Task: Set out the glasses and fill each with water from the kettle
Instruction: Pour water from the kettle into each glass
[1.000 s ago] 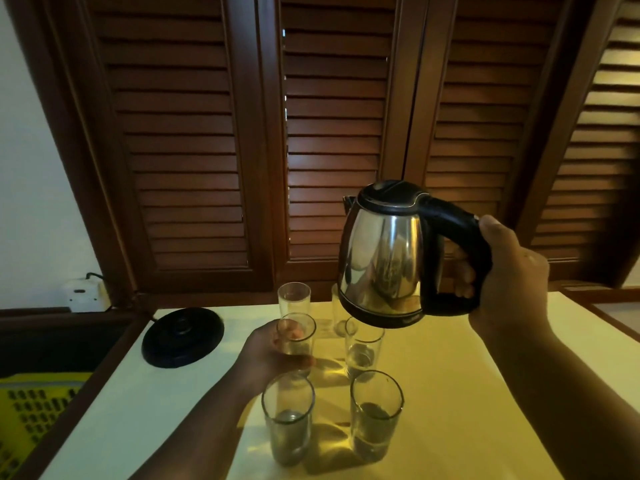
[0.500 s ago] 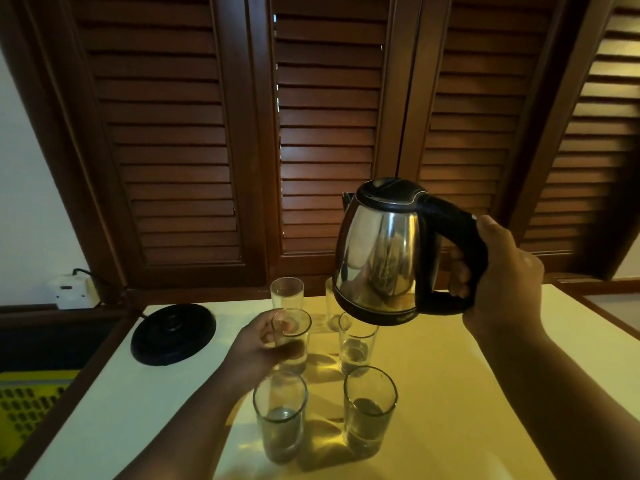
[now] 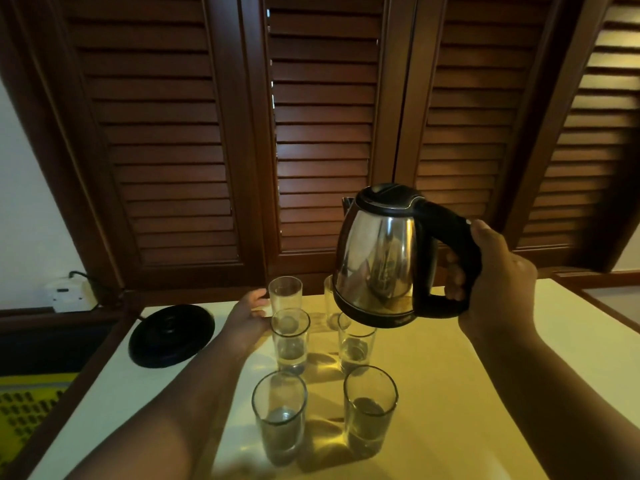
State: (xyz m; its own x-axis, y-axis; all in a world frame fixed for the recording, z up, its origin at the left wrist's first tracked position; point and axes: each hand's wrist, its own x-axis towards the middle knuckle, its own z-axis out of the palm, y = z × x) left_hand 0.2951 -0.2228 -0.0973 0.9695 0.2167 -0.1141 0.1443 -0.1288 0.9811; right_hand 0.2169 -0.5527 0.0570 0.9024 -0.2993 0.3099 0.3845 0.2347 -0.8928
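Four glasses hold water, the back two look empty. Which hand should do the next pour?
Right. The right hand already grips the kettle by its handle, raised just above the back glasses. The left hand is free, reaching toward the back-left glass, so it can steady it.

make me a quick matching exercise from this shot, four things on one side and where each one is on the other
Things:
1. kettle
2. kettle base
3. left hand
4. far left glass

Places:
A. flat on the table, left of the glasses
B. held in the air by the right hand
C. back row, looks empty
D. beside the middle left glass

Pairs: 1-B, 2-A, 3-D, 4-C
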